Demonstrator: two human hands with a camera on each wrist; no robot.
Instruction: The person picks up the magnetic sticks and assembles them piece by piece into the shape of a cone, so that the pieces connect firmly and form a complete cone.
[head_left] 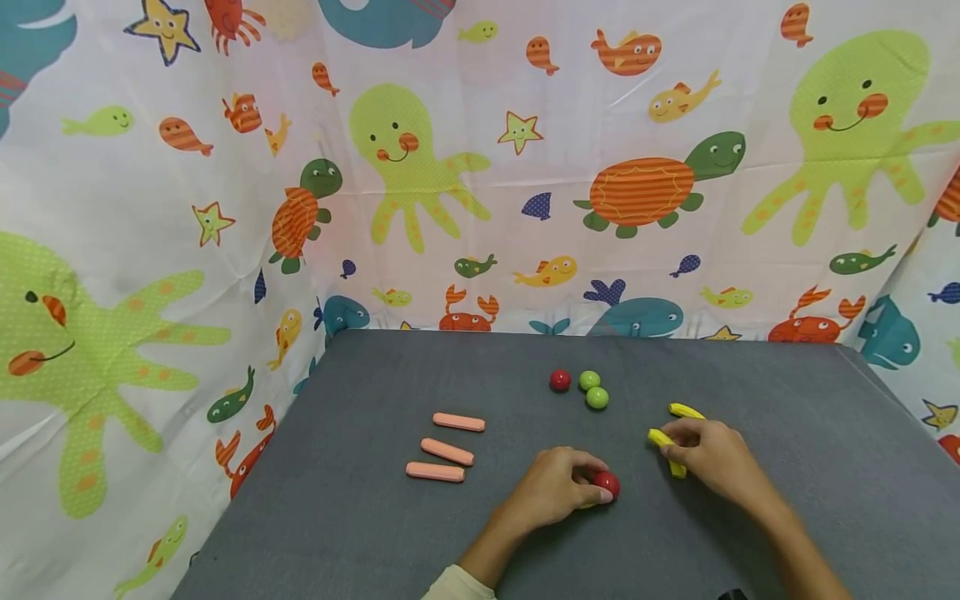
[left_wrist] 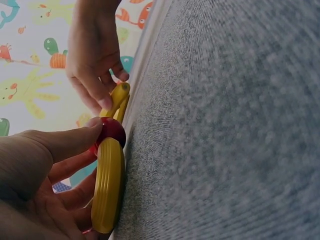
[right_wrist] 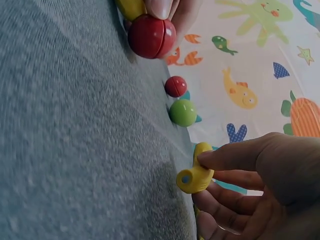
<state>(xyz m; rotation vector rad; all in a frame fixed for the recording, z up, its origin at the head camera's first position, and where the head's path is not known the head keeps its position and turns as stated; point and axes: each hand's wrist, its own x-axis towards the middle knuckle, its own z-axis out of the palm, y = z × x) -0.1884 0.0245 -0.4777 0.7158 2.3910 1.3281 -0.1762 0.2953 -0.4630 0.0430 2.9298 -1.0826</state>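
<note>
In the head view my left hand (head_left: 553, 490) pinches a glossy red ball (head_left: 607, 484) between thumb and fingers, low over the grey table. The left wrist view shows a ridged yellow toy banana (left_wrist: 108, 185) lying along the table beside that ball, close to the fingers. My right hand (head_left: 716, 460) grips a yellow toy banana (head_left: 659, 437) by thumb and fingertips; its end with a pale round spot (right_wrist: 186, 178) shows in the right wrist view. Another yellow piece (head_left: 678, 469) shows just below these fingers; whether it is separate I cannot tell. One more toy banana (head_left: 686, 411) lies behind the right hand.
Three pink sausage-like sticks (head_left: 447, 451) lie at the left of the grey table (head_left: 337, 517). Farther back sit another red ball (head_left: 560, 381) and two green balls (head_left: 597, 397). A curtain (head_left: 517, 275) printed with sea animals stands behind the table.
</note>
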